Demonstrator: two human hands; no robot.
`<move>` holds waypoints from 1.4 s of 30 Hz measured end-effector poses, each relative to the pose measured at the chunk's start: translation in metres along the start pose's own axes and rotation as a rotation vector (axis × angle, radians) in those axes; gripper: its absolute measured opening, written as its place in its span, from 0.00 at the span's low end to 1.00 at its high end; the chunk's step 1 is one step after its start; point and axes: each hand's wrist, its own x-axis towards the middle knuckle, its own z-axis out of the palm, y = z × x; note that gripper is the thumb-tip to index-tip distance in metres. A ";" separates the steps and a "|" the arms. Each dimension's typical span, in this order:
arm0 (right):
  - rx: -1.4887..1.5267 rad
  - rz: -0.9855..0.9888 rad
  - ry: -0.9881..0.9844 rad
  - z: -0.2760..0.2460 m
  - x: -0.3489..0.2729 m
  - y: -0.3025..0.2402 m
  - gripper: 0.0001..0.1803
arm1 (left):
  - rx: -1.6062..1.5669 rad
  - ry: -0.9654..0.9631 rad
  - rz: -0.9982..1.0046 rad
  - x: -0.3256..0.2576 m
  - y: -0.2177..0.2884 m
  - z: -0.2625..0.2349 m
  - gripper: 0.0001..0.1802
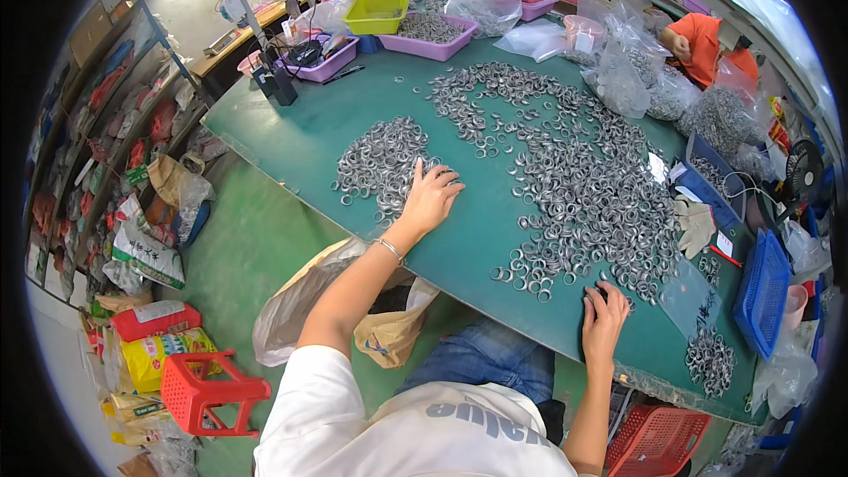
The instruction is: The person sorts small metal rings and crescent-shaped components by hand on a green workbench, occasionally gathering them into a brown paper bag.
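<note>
"And the grey metal rings [579,181]?"
"Lie on the green worktop [468,269]: compact heap [380,162] to the left, broad spread [601,212] to the right."
"Left hand [430,199]?"
"Rests at the compact heap's right edge, fingers outstretched and released."
"Right hand [604,322]?"
"Touches the near fringe of the broad spread, fingers bent over; cannot tell whether grasping any rings."
"And nearby?"
"Pale work glove [696,225] beside the spread's right edge, blue plastic basket [761,291] farther right, by the worktop's edge."
</note>
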 end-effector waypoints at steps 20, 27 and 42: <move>1.079 0.592 -0.092 -0.033 -0.031 -0.052 0.05 | -1.608 -0.608 -0.428 -0.028 0.248 -0.070 0.22; 0.380 0.370 0.076 -0.037 0.001 -0.013 0.05 | -1.916 -0.764 -0.892 -0.032 0.246 -0.049 0.14; 1.204 0.948 -0.130 -0.045 -0.016 -0.021 0.06 | -1.868 -0.735 -0.780 -0.001 0.270 -0.037 0.13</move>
